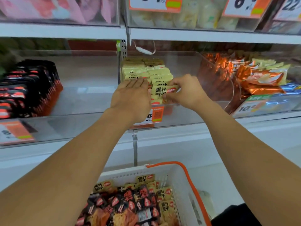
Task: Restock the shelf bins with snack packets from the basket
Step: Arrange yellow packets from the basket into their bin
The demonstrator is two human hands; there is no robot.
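Two hands reach into the shelf: one left hand (pixel 132 98) and one right hand (pixel 187 92). One white basket (pixel 184 181) with one orange handle (pixel 192 180) stands below. Two shelf levels are visible, an upper shelf (pixel 65 30) and a middle shelf (pixel 179 141). Three clear bins sit on the middle level: one with black packets (pixel 27 88), one with yellow packets (pixel 146 70), one with orange packets (pixel 254 75). Six price tags show: three on the upper level (pixel 154 4) (pixel 242 5) (pixel 290 7) and three on the middle level (pixel 14 132) (pixel 156 115) (pixel 250 106). Packets in the bins and basket are too many and too overlapped to count; at least two kinds, black and yellow, lie in the basket.
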